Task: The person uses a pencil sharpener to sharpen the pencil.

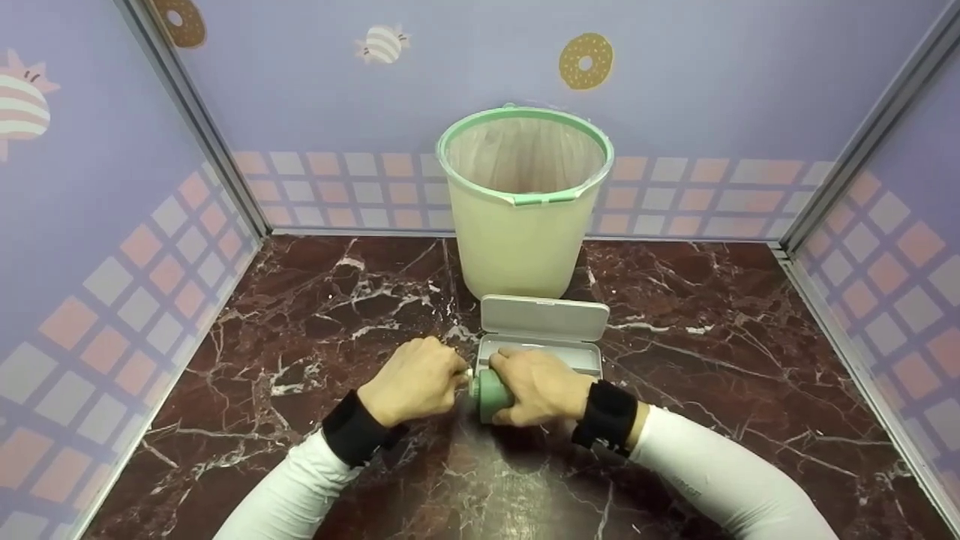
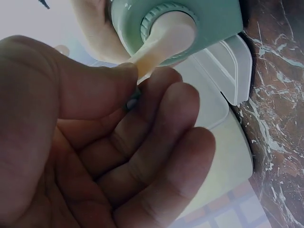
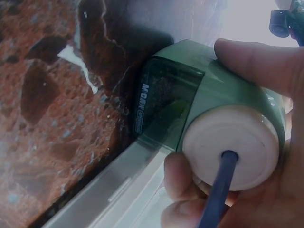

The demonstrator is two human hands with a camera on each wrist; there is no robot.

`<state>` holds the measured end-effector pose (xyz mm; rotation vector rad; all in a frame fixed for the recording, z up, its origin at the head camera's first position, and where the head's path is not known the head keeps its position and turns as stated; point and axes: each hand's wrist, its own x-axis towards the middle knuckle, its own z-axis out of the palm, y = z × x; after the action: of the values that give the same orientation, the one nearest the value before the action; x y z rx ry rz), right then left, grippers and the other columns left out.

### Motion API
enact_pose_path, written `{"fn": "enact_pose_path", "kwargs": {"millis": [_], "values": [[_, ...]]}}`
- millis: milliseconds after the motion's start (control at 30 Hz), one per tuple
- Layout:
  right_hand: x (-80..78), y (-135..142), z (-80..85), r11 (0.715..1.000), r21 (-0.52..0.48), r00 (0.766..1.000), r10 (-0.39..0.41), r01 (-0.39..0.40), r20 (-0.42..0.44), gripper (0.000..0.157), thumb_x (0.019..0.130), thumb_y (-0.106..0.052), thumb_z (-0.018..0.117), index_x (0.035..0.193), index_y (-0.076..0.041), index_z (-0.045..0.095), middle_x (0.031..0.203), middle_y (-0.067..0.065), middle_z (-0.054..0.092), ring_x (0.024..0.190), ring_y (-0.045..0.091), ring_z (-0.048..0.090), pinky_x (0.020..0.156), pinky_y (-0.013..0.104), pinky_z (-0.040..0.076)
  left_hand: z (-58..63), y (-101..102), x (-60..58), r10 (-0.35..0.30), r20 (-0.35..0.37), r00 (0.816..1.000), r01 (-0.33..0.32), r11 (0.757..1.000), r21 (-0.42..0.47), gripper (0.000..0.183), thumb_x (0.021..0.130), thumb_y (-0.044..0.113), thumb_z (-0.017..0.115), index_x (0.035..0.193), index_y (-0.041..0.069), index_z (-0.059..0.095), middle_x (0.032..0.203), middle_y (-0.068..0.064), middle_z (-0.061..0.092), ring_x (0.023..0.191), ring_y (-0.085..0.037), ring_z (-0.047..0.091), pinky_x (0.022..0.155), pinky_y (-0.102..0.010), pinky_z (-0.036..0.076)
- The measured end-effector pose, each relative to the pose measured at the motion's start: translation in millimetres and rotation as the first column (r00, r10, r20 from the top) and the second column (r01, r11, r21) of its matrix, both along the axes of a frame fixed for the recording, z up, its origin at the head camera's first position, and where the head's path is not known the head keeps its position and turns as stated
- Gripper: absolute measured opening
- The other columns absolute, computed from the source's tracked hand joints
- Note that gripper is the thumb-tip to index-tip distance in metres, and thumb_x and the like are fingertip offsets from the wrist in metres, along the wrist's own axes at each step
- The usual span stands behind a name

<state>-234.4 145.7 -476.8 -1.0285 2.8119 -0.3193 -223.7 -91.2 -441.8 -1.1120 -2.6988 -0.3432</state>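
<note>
"One green sharpener (image 1: 493, 397), but where was it?"

"By the open case (image 1: 546, 319), at its near left corner. The right hand (image 1: 544, 386) gripped it; the left hand (image 1: 416, 381) pinched its crank (image 2: 166, 38) between thumb and forefinger, other fingers loosely curled."

"And the pencil (image 3: 219, 192)?"

"Stuck in the sharpener, near the case. Doing it well, I judged, meant bracing the sharpener firmly, keeping the pencil straight and turning evenly."

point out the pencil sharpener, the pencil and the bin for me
Pencil sharpener (image 1: 493, 397): head view, on its green body
Pencil (image 3: 219, 190): right wrist view, on its shaft outside the sharpener
Bin (image 1: 516, 247): head view, on its front wall
</note>
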Motion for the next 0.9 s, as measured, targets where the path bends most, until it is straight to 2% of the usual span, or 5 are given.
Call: {"fn": "enact_pose_path", "kwargs": {"millis": [200, 333, 500, 667, 900], "values": [[-0.3, 1, -1.5, 1.000, -0.015, 1.000, -0.002, 0.002, -0.008, 0.056, 0.079, -0.046, 0.095, 0.112, -0.015, 0.062, 0.105, 0.000, 0.066, 0.081, 0.015, 0.061, 0.072, 0.031, 0.057, 1.7, 2, 2.0, 0.013, 0.035, 0.999, -0.012, 1.000, -0.012, 0.036, 0.085, 0.008, 0.077, 0.057, 0.020, 0.057, 0.054, 0.003, 0.058, 0.050, -0.017, 0.051, 0.052, -0.041, 0.054], [0.0, 1, -1.1, 1.000, -0.013, 1.000, -0.003, 0.003, -0.006, 0.056, 0.079, -0.045, 0.095, 0.113, -0.015, 0.062, 0.107, 0.001, 0.066, 0.081, 0.015, 0.062, 0.072, 0.031, 0.058, 4.2, 5, 4.5, 0.025, 0.039, 0.999, -0.024, 0.999, -0.031, 0.034, 0.080, 0.004, 0.074, 0.057, 0.019, 0.054, 0.055, 0.002, 0.058, 0.050, -0.017, 0.050, 0.051, -0.040, 0.054], [0.1, 1, -0.7, 1.000, -0.015, 1.000, 0.008, -0.008, -0.026, 0.057, 0.078, -0.045, 0.095, 0.112, -0.014, 0.062, 0.106, 0.002, 0.067, 0.081, 0.015, 0.062, 0.071, 0.031, 0.057, 3.2, 8, 11.7, 0.047, -0.061, 0.997, -0.052, 0.996, -0.074, 0.029, 0.072, 0.003, 0.075, 0.059, 0.018, 0.054, 0.060, -0.003, 0.064, 0.052, -0.025, 0.059, 0.051, -0.044, 0.057], [-0.4, 2, -1.1, 0.999, -0.024, 0.998, 0.020, -0.021, -0.051, 0.055, 0.077, -0.044, 0.095, 0.109, -0.013, 0.062, 0.103, 0.002, 0.068, 0.079, 0.015, 0.062, 0.069, 0.031, 0.056, -1.8, 12, 17.4, 0.048, -0.175, 0.983, -0.066, 0.993, -0.096, 0.024, 0.068, 0.001, 0.078, 0.061, 0.016, 0.060, 0.065, -0.006, 0.069, 0.058, -0.032, 0.069, 0.052, -0.048, 0.059], [-0.7, 2, -1.5, 1.000, -0.026, 0.999, 0.014, -0.015, -0.034, 0.054, 0.078, -0.045, 0.094, 0.110, -0.014, 0.063, 0.104, 0.001, 0.067, 0.081, 0.015, 0.061, 0.070, 0.032, 0.057, -3.3, 12, 20.2, 0.052, -0.190, 0.980, -0.076, 0.990, -0.119, 0.020, 0.069, 0.001, 0.081, 0.066, 0.013, 0.065, 0.066, -0.008, 0.071, 0.059, -0.033, 0.071, 0.051, -0.049, 0.059]]}}
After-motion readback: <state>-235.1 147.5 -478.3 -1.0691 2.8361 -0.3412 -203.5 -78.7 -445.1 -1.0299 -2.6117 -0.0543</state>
